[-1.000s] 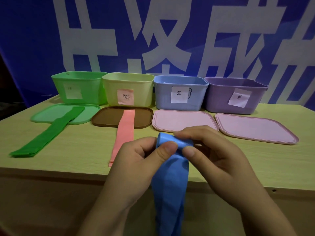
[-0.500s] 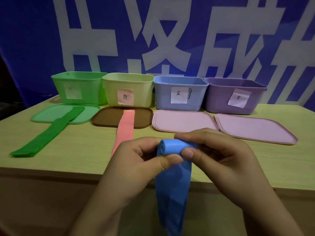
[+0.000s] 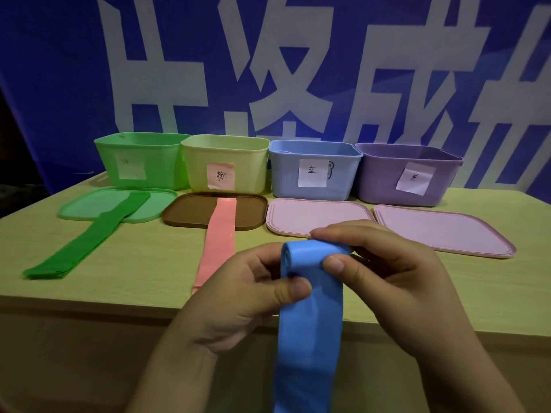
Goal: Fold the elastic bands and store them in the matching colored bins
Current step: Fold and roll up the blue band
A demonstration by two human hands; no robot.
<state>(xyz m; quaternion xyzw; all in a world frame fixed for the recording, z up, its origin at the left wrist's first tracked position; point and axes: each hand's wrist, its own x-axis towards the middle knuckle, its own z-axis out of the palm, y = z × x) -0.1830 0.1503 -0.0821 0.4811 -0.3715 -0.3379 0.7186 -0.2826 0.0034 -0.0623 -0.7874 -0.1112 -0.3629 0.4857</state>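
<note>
While both hands pinch its rolled top end, the blue band (image 3: pixel 310 317) hangs with its long axis vertical, tail dropping below the table's front edge and out of frame. Left hand (image 3: pixel 238 296) has thumb curled across the band's front; right hand (image 3: pixel 384 263) has fingers over the roll and thumb on its near face. Roll axis runs left-right, held above the wooden table (image 3: pixel 149 263) near its front edge. Behind: a blue banner (image 3: pixel 59 70) with large white characters. Band is plain matte blue, flat, slightly creased; roll looks like several turns, hard to count. Blue bin (image 3: pixel 314 169) sits at the table's back, third from left, well apart from the band.
</note>
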